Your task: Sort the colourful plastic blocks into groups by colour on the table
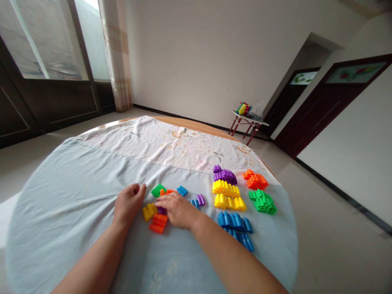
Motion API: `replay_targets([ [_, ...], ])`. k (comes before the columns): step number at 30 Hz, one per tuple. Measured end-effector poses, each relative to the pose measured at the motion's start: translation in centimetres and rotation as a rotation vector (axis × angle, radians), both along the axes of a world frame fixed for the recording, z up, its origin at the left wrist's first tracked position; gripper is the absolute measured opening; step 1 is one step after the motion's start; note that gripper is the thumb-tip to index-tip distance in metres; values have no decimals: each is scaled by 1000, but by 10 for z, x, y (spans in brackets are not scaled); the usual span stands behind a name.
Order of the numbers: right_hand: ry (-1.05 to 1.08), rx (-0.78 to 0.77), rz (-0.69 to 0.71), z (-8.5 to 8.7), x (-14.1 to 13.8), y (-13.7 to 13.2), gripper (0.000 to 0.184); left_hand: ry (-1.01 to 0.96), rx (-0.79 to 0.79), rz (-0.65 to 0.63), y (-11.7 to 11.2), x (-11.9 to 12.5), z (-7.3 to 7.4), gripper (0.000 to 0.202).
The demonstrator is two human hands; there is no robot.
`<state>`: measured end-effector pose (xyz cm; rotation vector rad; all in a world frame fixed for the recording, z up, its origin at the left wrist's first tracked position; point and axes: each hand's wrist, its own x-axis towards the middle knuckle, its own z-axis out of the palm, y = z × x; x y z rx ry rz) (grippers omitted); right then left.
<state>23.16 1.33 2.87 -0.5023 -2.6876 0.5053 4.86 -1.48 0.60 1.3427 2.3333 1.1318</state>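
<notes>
Small ribbed plastic blocks lie in a loose mixed group on the cloth. My left hand [130, 202] rests at the left of this group, fingers curled in and thumb against them; anything inside is hidden. Over the middle of the group reaches my right hand [179, 210], fingers stretched down among the blocks. Close to its fingertips are an orange block [170, 191], a purple block [162, 210] and a yellow block [150, 212]. An orange-red block [158, 223] lies nearer me. Beyond are a green block [158, 190] and a blue block [182, 190]; a light purple block [201, 199] lies right.
Blocks sorted by colour stand at the right: purple rows [226, 176], yellow rows [229, 202], blue rows [235, 221], orange rows [257, 181] and green rows [262, 201]. A wrinkled cloth [76, 192] covers the round table. A small side table [252, 120] stands by the wall.
</notes>
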Motion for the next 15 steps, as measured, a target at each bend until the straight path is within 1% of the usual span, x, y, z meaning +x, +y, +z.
replay_targets([
  [3,-74,61,-110,2,5,3,29,5,-1,-5,0,0,1,40],
  [6,-104,71,-201,8,16,3,18,8,-9,-21,-1,0,2,40],
  [8,-89,49,-257,12,24,3,18,7,-28,-29,-1,-1,1,40],
  [11,-85,-28,-370,14,34,1,20,5,-74,-35,0,-4,-1,39],
  [15,-228,-120,-438,13,40,-2,25,34,-120,-37,4,-8,-6,42],
])
